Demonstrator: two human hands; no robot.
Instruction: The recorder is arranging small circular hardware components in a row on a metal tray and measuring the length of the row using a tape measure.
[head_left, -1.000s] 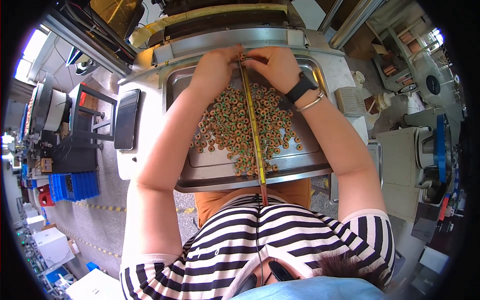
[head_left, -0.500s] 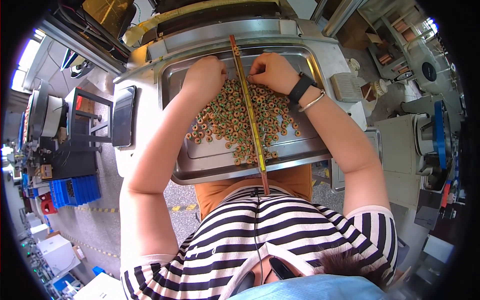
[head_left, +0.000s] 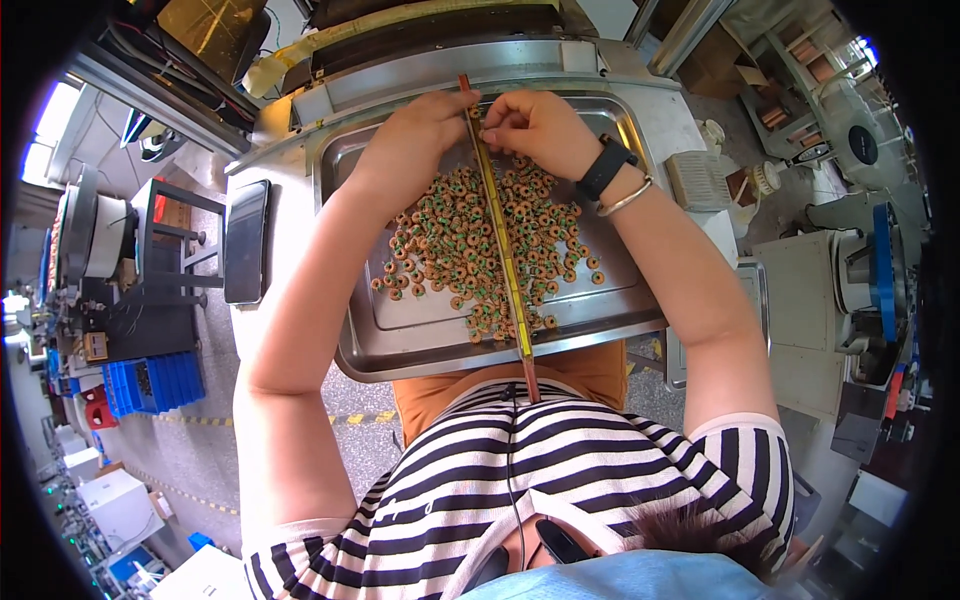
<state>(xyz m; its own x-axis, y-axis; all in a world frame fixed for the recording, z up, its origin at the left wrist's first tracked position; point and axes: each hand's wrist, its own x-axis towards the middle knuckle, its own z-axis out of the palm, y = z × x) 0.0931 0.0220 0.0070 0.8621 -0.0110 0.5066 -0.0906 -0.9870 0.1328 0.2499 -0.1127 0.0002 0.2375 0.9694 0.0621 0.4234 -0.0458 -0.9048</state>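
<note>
A shallow metal tray (head_left: 590, 325) holds a heap of small copper-coloured rings (head_left: 440, 240) with green on them, perhaps wound coils. Across its middle lies a long narrow bar (head_left: 508, 262), yellow along most of its length and copper-coloured at both ends. My left hand (head_left: 405, 140) is closed, its fingertips at the bar's far end beside a ring or two sitting there; what they pinch is hidden. Just right of the bar, my right hand (head_left: 550, 135) has thumb and forefinger drawn together near the bar's edge. Anything between them is too small to make out.
A dark phone (head_left: 247, 240) lies on the white table left of the tray. To the right stands a pale ribbed block (head_left: 697, 178). Behind the tray runs a metal machine ledge (head_left: 450, 72). The bar's near end (head_left: 531, 385) reaches my striped shirt.
My left hand has moved from over the heap's left side up and right to the bar's far end. My right hand has shifted slightly up and left, closer to the bar.
</note>
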